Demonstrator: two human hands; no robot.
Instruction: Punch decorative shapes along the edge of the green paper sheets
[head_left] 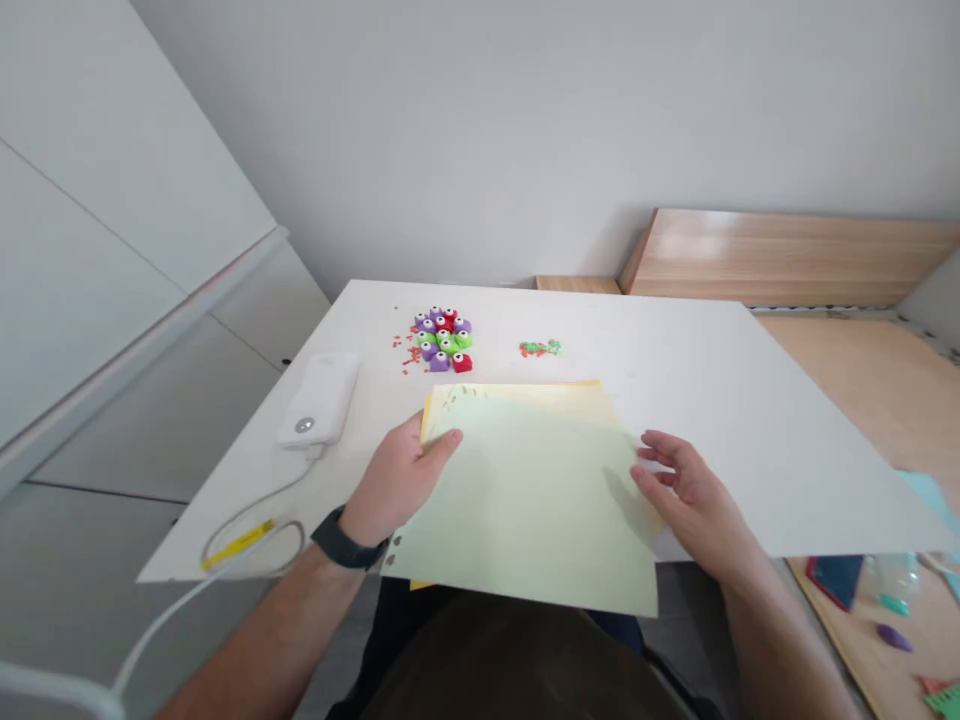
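Observation:
A pale green sheet of paper [525, 510] lies over yellowish sheets [555, 398] at the near edge of the table, its lower part jutting past that edge. Small cut marks show near the stack's upper left corner, and punched shapes at the green sheet's lower left. My left hand [401, 475], with a dark band on the wrist, grips the left side of the sheets, thumb on top. Beside the right edge of the paper is my right hand [686, 495], fingers apart and curved, holding nothing.
Several small purple, red and green clay-like pieces with eyes [444, 340] sit at the back, near red scraps [412, 356]. Green and red bits [538, 348] lie farther right. On the left are a white power bank [321, 400], its cable and a yellow tool [238, 545].

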